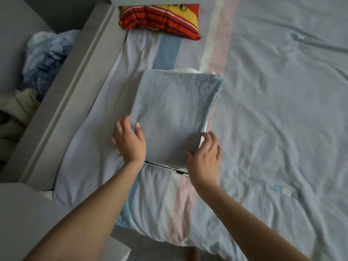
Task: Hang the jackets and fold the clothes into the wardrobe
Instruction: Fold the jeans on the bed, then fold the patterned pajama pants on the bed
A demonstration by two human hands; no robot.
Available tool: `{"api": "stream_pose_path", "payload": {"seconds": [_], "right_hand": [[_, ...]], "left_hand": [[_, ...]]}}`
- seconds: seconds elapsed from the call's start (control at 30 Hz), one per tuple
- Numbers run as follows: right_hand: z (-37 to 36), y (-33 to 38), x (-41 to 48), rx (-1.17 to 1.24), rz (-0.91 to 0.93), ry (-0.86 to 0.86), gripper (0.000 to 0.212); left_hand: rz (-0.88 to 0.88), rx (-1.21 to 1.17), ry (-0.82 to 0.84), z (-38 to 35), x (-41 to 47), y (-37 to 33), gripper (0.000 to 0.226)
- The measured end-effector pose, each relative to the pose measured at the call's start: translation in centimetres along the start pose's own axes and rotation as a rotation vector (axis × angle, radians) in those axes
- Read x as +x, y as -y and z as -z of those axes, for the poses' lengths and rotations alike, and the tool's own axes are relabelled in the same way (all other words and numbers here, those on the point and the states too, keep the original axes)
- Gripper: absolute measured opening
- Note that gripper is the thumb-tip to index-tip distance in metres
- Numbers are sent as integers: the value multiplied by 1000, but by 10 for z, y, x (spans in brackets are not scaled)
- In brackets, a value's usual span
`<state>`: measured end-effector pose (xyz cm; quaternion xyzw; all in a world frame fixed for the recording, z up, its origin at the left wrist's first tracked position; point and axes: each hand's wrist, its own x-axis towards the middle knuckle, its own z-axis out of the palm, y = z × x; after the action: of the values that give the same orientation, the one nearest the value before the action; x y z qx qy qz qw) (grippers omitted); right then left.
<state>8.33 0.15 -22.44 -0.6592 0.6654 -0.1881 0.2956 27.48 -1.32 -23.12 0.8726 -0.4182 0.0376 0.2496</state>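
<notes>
A folded light-blue garment (175, 113) lies on top of a small stack of folded clothes on the bed, with white fabric showing under its far and right edges. My left hand (129, 140) grips the stack's near left edge, thumb on top and fingers tucked under it. My right hand (205, 159) holds the near right corner, fingers curled round the edge.
The bed (282, 110) is covered by a pale sheet with blue, white and pink stripes. A red and yellow striped cushion (160, 19) lies at the far end. A grey bed rail (75, 91) runs along the left. Behind it sits a heap of blue and cream clothes (45, 59).
</notes>
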Motion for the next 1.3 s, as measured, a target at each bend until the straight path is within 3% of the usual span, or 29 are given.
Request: {"api": "stream_pose_path", "payload": {"seconds": [0.07,0.1,0.17,0.37,0.47,0.57,0.7,0.77,0.87,0.9,1.0,1.07,1.17,1.3], "right_hand": [[-6,0,6,-156,306,-107,62],[-8,-2,14,-243,441,-73,61],[-15,-10,33,-385,553,38,60],[-21,-20,61,-395,259,319,87],[-17,-11,62,-334,284,360,92],[-1,-14,63,-103,296,407,95],[35,-52,42,111,290,224,63],[61,-95,23,107,199,153,55],[118,-194,-25,66,1,81,54],[135,-222,-39,40,-56,59,55],[202,-311,-88,-46,-306,-31,60],[248,-362,-122,-64,-529,-118,62],[302,-424,-154,-26,-742,-237,61],[357,-490,-160,41,-854,-268,70]], "left_hand": [[-314,50,119,-7,-4,-23,49],[-411,82,244,-12,-5,-36,54],[-455,202,477,-27,-2,-54,59],[-434,330,807,-51,50,-77,82],[-375,375,947,-50,70,-84,92],[-273,425,897,-40,51,-100,85],[-128,321,667,-31,-47,-137,68],[-136,212,729,-32,-106,-164,76],[41,34,1111,-50,-194,-234,93],[18,61,1190,-55,-212,-254,99],[-315,144,1372,-78,-270,-328,114],[-440,181,1481,-90,-309,-372,128],[-508,277,1541,-104,-356,-411,152],[-485,481,1380,-117,-396,-425,172]]}}
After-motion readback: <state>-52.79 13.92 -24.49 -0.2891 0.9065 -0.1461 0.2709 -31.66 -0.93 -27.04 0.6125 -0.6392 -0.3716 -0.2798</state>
